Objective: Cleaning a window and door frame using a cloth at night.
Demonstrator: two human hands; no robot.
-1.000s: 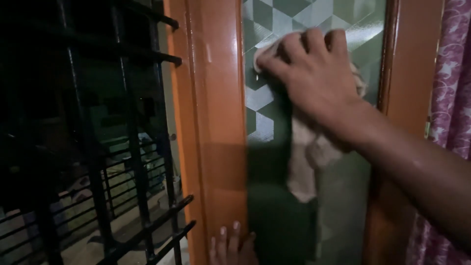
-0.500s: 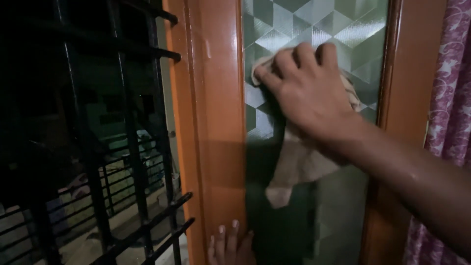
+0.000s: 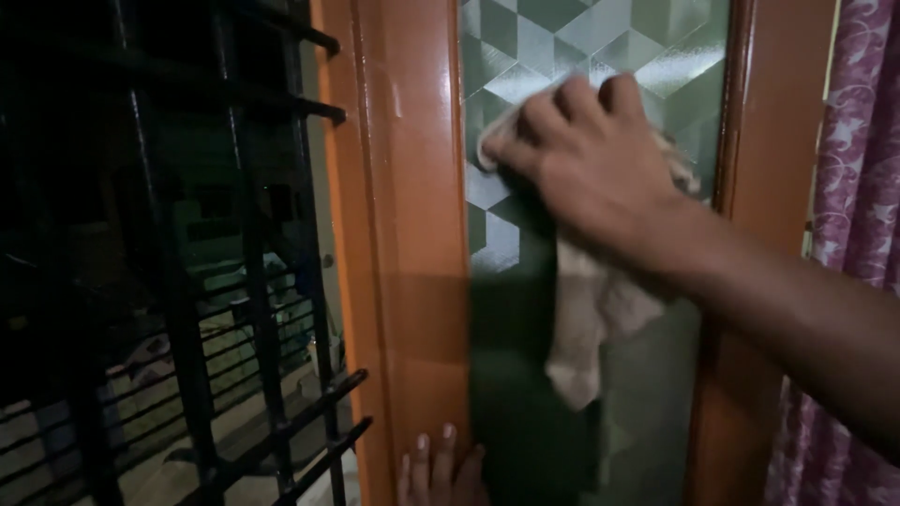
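Where the right hand (image 3: pixel 586 164) lay flat against the pane, its fingers were spread and slightly curled, pinning a cloth (image 3: pixel 586 309) to the glass rather than gripping it in a fist.

Item: cloth, pale beige, soft and limp. Its upper part was bunched under the palm and fingertips; a loose tail hung straight down below the wrist, free of the hand. It looked light, with no stiffness of its own, so it would likely take whatever shape the hand pressed into it. The best hold appeared to be the gathered part under the palm; the hanging end would probably swing and drag.

Item: glass panel (image 3: pixel 600 37), frosted, patterned in grey-green triangles and cubes, set upright in the frame. Hard, smooth and probably slippery under cloth; judged fragile, better suited to flat pressure than a pointed push. The lower half was in shadow and its surface could not be read.

Item: orange wooden frame (image 3: pixel 412 234), glossy, to either side of the glass.

Item: left hand (image 3: pixel 441 468), at the bottom edge of the view, fingers extended upward and resting on the frame beside the glass, holding nothing visible; the palm was out of view.

Item: black metal grille (image 3: pixel 253 281), left of the frame, dark beyond.

Item: purple patterned curtain (image 3: pixel 858 141), at the far right.

Containers: none in view.
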